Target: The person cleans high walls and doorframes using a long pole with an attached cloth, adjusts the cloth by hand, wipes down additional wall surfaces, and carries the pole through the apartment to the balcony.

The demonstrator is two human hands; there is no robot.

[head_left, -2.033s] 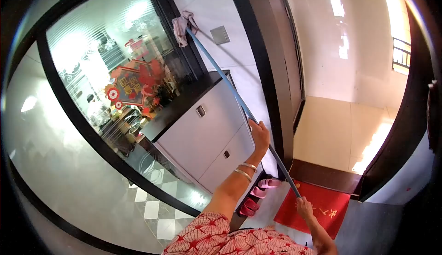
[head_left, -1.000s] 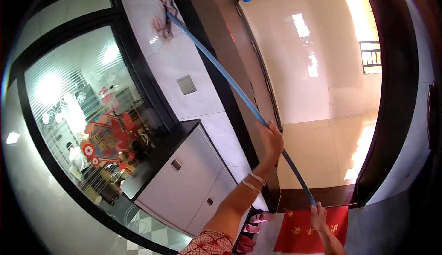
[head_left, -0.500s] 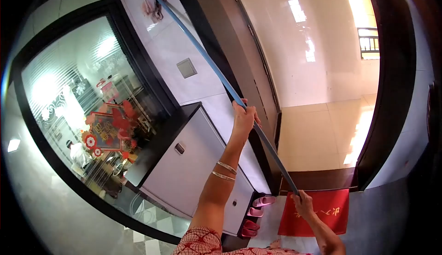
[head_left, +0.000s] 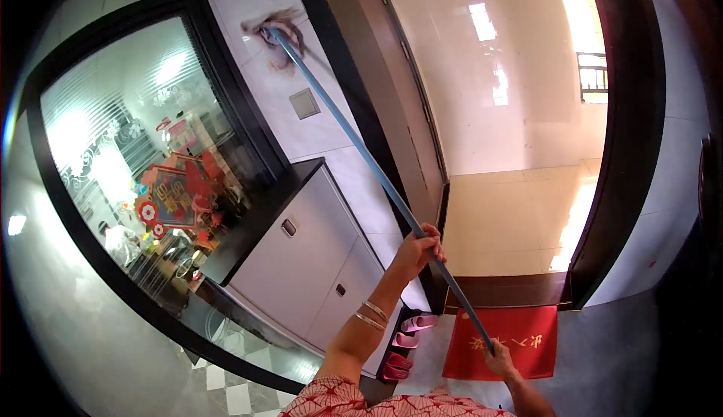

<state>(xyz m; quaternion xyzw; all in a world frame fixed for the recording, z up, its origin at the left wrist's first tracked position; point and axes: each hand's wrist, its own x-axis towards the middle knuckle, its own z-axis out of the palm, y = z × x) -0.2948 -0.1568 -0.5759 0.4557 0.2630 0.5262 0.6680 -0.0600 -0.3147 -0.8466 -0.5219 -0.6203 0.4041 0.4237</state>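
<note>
A long mop with a blue-grey pole (head_left: 354,137) runs slantwise from low right to the upper left. Its head, a bunched cloth (head_left: 285,36) blurred by motion, lies against the pale tiled wall (head_left: 324,132), a little above a square wall switch (head_left: 304,104). My left hand (head_left: 419,254), with bangles on the wrist, is wrapped round the middle of the pole. Near the lower end of the pole, my right hand (head_left: 498,358) grips it above the red doormat (head_left: 527,330).
A white shoe cabinet (head_left: 294,266) with a dark top stands left of the pole, pink slippers (head_left: 405,340) beside it. Further left, a glass window (head_left: 113,146) with red decorations shows a person in white behind it. An open doorway (head_left: 520,221) lies to the right.
The mop's cloth has come down the wall toward the switch. My left hand has moved down with the pole; my right hand has also dropped slightly.
</note>
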